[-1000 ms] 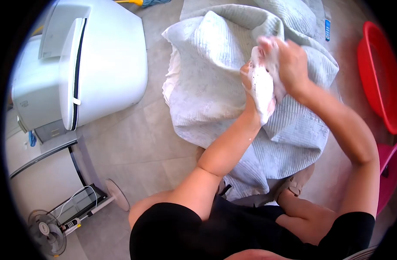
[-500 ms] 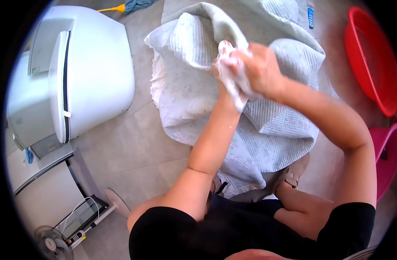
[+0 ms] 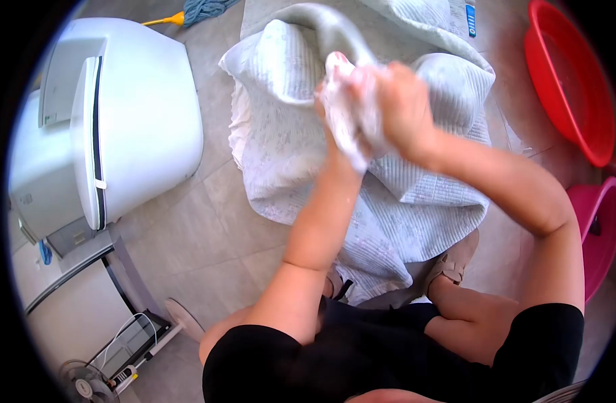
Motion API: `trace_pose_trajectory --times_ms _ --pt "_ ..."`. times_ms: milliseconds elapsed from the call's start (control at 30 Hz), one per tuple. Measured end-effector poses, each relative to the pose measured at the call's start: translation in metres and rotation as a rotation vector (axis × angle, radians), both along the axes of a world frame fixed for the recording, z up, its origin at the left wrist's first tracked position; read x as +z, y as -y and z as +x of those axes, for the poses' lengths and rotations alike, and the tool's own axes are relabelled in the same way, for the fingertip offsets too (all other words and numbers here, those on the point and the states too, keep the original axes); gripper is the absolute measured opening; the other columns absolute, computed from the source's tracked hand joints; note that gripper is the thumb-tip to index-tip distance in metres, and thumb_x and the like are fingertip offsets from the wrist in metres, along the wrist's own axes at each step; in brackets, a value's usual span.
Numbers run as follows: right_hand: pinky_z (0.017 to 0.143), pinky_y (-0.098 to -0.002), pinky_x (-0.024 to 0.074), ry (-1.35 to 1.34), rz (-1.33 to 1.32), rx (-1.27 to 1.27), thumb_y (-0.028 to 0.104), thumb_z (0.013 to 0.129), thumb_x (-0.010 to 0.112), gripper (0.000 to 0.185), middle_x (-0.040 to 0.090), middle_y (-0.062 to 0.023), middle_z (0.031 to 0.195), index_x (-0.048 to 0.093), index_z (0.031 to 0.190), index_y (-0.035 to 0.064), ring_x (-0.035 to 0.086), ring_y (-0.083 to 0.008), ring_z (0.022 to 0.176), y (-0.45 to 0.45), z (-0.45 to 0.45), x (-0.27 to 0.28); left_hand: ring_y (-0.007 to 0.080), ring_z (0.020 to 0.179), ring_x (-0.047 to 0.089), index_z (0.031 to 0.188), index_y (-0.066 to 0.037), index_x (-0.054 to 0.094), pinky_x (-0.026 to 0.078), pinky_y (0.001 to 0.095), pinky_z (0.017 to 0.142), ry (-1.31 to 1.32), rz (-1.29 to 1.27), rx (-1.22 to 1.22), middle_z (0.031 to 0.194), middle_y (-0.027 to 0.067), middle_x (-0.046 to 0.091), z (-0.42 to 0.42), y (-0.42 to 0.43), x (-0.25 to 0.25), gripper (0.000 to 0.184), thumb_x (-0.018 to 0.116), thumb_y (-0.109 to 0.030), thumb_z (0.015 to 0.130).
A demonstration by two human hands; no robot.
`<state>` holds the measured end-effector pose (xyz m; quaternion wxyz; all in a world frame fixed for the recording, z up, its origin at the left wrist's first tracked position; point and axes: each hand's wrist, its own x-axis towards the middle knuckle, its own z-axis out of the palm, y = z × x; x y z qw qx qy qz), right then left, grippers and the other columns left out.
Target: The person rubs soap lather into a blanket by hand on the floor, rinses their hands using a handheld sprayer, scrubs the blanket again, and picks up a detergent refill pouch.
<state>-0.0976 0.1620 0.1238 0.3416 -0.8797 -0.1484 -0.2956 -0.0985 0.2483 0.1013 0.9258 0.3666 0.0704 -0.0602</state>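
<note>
A pale grey-green quilt (image 3: 281,168) with ribbed stitching and a white ruffled edge lies bunched on the floor in front of me. My left hand (image 3: 339,101) is closed on a raised fold of it, with white suds over the fingers and wrist. Pressed close beside it, my right hand (image 3: 405,111) has its fingers curled round the same bunched fabric. Motion blur and foam hide exactly how the fingers and cloth meet.
A red basin (image 3: 570,87) and a pink tub (image 3: 593,235) stand at the right. A blue brush (image 3: 470,20) lies beyond the quilt. At the left are a white rounded appliance (image 3: 146,114), a mop (image 3: 207,10) and a fan (image 3: 86,386).
My hands shift slightly against each other, the right one a little away from the left, while both stay on the quilt. The whole view has drifted slightly.
</note>
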Motion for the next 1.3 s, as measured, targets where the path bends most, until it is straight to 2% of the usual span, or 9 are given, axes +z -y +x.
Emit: trace_pose_trajectory --times_ms 67,167,300,400,600,667,867,1200,1300 --pt "0.046 -0.0392 0.0434 0.017 -0.005 0.08 0.033 0.081 0.056 0.022 0.053 -0.0123 0.054 0.062 0.076 0.0128 0.055 -0.0289 0.052 -0.006 -0.009 -0.003 0.0137 0.068 0.054 0.092 -0.006 0.053 0.047 0.0267 0.057 0.405 0.748 0.066 0.083 0.0011 0.053 0.02 -0.017 -0.054 0.027 0.042 -0.031 0.087" --pt "0.044 -0.0385 0.0421 -0.042 -0.132 0.008 0.035 0.081 0.056 0.026 0.053 -0.0123 0.053 0.06 0.071 0.0115 0.054 -0.0292 0.051 0.012 0.029 -0.008 0.0123 0.076 0.052 0.098 -0.007 0.052 0.046 0.0271 0.067 -0.273 -0.097 0.004 0.088 0.0009 0.052 0.008 0.01 0.02 0.03 0.043 -0.033 0.087" --pt "0.045 -0.0385 0.0425 0.081 0.045 -0.04 0.032 0.079 0.059 0.024 0.053 -0.0138 0.054 0.059 0.069 0.0111 0.053 -0.0286 0.051 0.0 0.005 -0.006 0.0177 0.097 0.052 0.117 -0.008 0.044 0.042 0.0296 0.087 0.084 -0.064 -0.213 0.107 0.0031 0.052 -0.001 -0.011 -0.004 0.042 0.041 -0.042 0.091" --pt "0.044 -0.0368 0.0425 0.127 0.014 0.084 0.026 0.076 0.06 0.013 0.053 -0.0109 0.054 0.063 0.077 0.0134 0.053 -0.0258 0.05 -0.004 -0.002 -0.008 0.0122 0.087 0.049 0.107 -0.008 0.045 0.043 0.0262 0.071 0.21 0.312 -0.149 0.1 0.0025 0.05 0.017 -0.013 -0.019 0.038 0.046 -0.04 0.087" --pt "0.046 -0.0372 0.0434 0.067 0.064 -0.039 0.025 0.073 0.062 0.013 0.055 -0.0112 0.057 0.064 0.08 0.0147 0.053 -0.0273 0.052 0.006 0.004 -0.009 0.0156 0.093 0.054 0.109 -0.01 0.046 0.044 0.0287 0.083 0.075 -0.378 -0.266 0.099 0.0007 0.053 -0.002 -0.001 0.001 0.034 0.044 -0.037 0.089" --pt "0.052 -0.035 0.046 0.088 -0.01 0.095 0.014 0.073 0.062 0.019 0.061 -0.0078 0.074 0.065 0.092 0.0129 0.051 -0.024 0.059 0.004 -0.009 -0.012 0.0141 0.079 0.053 0.096 -0.009 0.049 0.045 0.0262 0.068 0.43 0.348 -0.06 0.085 0.0009 0.052 0.025 -0.012 -0.055 0.029 0.045 -0.037 0.088" --pt "0.061 -0.0298 0.0463 -0.366 0.257 0.032 0.006 0.077 0.056 0.007 0.059 -0.009 0.08 0.055 0.084 0.0038 0.057 -0.0191 0.068 0.055 0.059 -0.013 0.0186 0.083 0.059 0.108 -0.01 0.051 0.049 0.0301 0.076 -0.11 -0.436 -0.435 0.095 0.0067 0.06 0.023 -0.006 0.009 0.024 0.042 -0.025 0.091" --pt "0.066 -0.0278 0.0441 -0.339 0.339 0.079 0.021 0.09 0.048 0.022 0.055 -0.0097 0.081 0.049 0.101 0.0022 0.053 -0.016 0.076 0.057 0.04 0.004 0.0189 0.084 0.059 0.09 -0.004 0.053 0.048 0.0336 0.077 -0.246 -0.088 -0.26 0.087 0.0082 0.06 0.026 -0.029 0.03 0.031 0.042 -0.032 0.092" --pt "0.069 -0.028 0.0451 0.152 0.086 0.125 0.003 0.076 0.06 0.027 0.058 -0.01 0.097 0.051 0.101 0.0049 0.057 -0.0183 0.082 0.075 0.032 -0.007 0.0142 0.073 0.056 0.077 -0.007 0.052 0.047 0.0291 0.07 -0.214 -0.011 -0.202 0.075 0.0032 0.056 0.027 -0.032 0.04 0.033 0.041 -0.033 0.093"
